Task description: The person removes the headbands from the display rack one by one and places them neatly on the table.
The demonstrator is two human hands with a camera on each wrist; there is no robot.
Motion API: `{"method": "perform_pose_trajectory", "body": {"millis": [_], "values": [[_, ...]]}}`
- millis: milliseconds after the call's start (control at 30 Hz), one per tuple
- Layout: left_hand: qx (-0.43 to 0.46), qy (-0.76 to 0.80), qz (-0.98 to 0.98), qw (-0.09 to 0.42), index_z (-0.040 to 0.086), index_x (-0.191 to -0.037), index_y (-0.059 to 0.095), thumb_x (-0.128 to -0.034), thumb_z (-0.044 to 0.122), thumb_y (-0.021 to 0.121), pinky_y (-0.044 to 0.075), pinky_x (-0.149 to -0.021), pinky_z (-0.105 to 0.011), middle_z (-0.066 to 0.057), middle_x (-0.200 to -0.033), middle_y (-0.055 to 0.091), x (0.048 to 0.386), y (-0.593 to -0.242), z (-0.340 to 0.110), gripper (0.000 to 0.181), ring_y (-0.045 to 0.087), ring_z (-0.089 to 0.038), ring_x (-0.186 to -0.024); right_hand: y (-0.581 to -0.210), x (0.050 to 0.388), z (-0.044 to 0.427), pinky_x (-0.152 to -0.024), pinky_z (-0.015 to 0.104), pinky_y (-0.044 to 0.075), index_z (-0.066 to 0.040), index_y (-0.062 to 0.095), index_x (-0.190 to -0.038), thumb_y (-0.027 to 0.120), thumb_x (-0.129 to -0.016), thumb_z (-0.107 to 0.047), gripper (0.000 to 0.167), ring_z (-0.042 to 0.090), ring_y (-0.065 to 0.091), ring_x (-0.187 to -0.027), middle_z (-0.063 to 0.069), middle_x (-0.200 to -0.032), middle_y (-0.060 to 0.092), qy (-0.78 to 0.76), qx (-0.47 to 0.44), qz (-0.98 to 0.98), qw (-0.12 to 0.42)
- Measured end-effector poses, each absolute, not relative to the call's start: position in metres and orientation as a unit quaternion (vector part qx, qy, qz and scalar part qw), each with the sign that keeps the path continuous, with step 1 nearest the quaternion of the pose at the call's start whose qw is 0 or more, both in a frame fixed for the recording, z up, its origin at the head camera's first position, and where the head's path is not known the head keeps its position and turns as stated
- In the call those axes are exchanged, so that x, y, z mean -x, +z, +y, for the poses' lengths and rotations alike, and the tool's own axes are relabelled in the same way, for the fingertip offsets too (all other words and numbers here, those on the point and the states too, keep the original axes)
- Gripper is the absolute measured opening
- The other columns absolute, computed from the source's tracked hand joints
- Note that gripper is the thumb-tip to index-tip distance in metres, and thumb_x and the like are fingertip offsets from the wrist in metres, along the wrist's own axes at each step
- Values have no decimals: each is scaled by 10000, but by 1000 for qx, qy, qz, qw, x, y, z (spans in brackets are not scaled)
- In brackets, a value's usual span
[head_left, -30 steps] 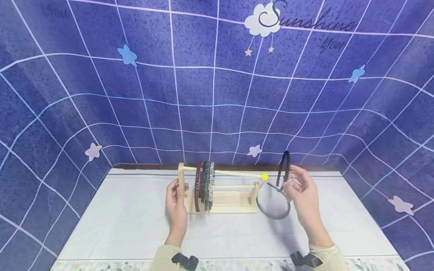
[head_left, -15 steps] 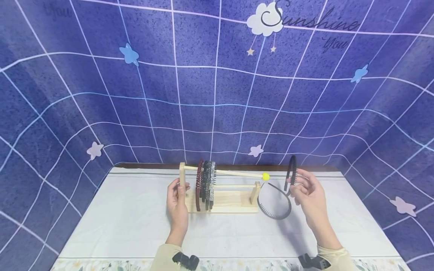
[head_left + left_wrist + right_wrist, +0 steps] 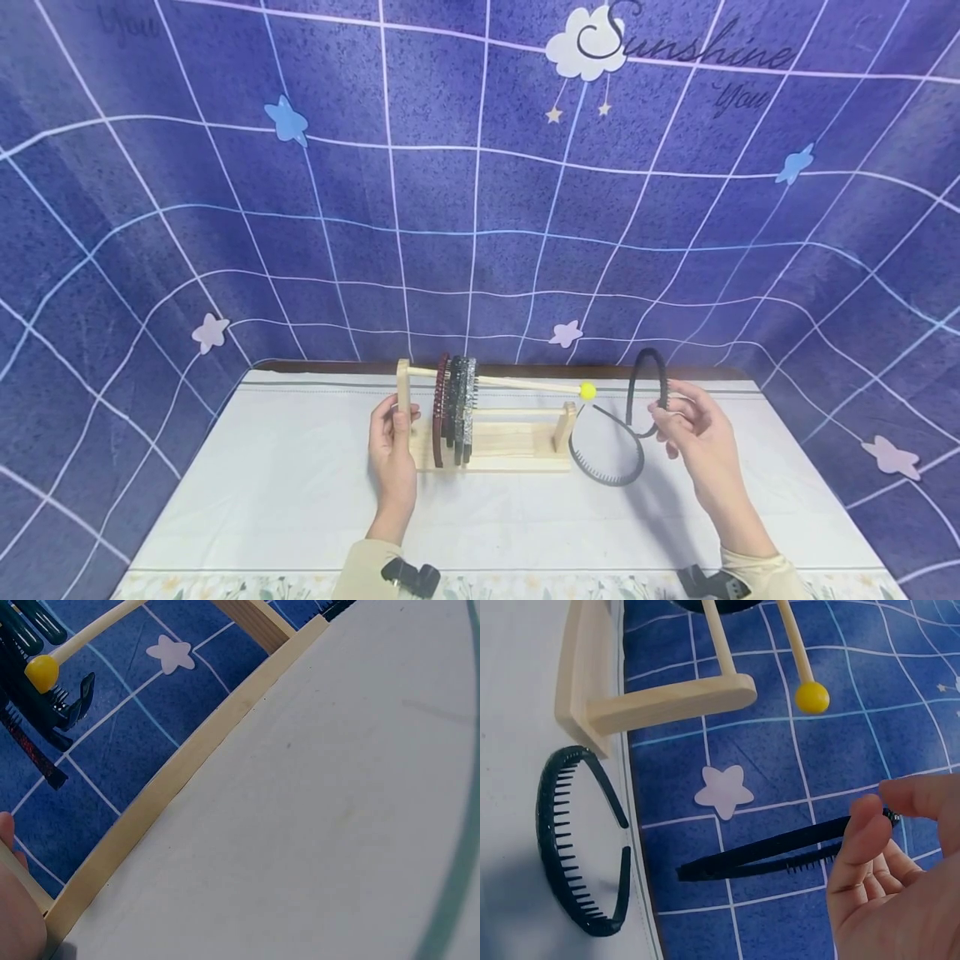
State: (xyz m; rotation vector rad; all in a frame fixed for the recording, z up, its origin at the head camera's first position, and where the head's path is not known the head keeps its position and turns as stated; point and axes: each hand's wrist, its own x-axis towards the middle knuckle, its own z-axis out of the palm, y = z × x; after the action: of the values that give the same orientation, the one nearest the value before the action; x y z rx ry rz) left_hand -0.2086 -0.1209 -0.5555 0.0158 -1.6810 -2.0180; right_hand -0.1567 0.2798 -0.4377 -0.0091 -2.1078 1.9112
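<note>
A light wooden rack stands on the table, with several headbands, dark red, black and silvery, hung on its upper rod near the left post. That rod ends in a yellow ball. My left hand grips the left post. My right hand pinches a black toothed headband in the air, right of the yellow ball. Another black headband lies on the table by the rack's right end; in the right wrist view it is apart from the held headband.
A white cloth covers the table, with a floral strip along its near edge. Behind and at both sides hangs a blue curtain with grid lines, stars and a cloud. The table's dark back edge shows behind the rack.
My right hand has moved right with its headband, away from the yellow ball, and the headband has turned so its loop looks wider. The left hand keeps its grip on the post.
</note>
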Motion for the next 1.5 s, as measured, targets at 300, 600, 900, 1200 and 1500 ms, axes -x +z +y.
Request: {"method": "perform_pose_trajectory", "body": {"millis": [300,600,900,1200,1500], "values": [[-3,-744,-618,255,64,-1534,523,-1220,227,441,494,-1145,-201,-160,-1282,692,209,-558,-121,363,682,-122,-1206,-440,160,292,-516,192,509,-86,695,-1226,742,-1090,-128,149,88,615,-620,-82,-877,787,640,61,-750,156],[-7,-740,-620,259,73,-1528,539,-1220,226,444,499,-1132,-201,-183,-1280,698,210,-558,-122,357,690,-178,-1212,-446,157,300,-544,212,563,-42,728,-1124,750,-1096,-231,193,82,644,-685,-149,-883,768,578,84,-795,163],[-8,-738,-623,257,67,-1529,536,-1219,233,451,500,-1132,-208,-171,-1275,703,210,-558,-122,361,692,-156,-1201,-459,154,318,-586,243,600,-30,763,-1166,806,-1058,-300,295,52,690,-749,-252,-920,737,489,85,-850,178],[-11,-740,-624,252,71,-1534,528,-1220,252,444,497,-1138,-201,-153,-1275,696,209,-557,-122,372,685,-159,-1209,-471,150,334,-734,99,567,-34,784,-1144,894,-974,-187,254,-101,621,-916,140,-1349,656,399,12,-894,205],[-4,-743,-618,256,60,-1530,529,-1220,223,435,498,-1142,-210,-148,-1265,693,209,-556,-121,362,684,-193,-1210,-483,146,353,-805,64,572,17,800,-1128,932,-895,-43,274,-170,608,-998,222,-1392,631,391,-49,-885,247]]}}
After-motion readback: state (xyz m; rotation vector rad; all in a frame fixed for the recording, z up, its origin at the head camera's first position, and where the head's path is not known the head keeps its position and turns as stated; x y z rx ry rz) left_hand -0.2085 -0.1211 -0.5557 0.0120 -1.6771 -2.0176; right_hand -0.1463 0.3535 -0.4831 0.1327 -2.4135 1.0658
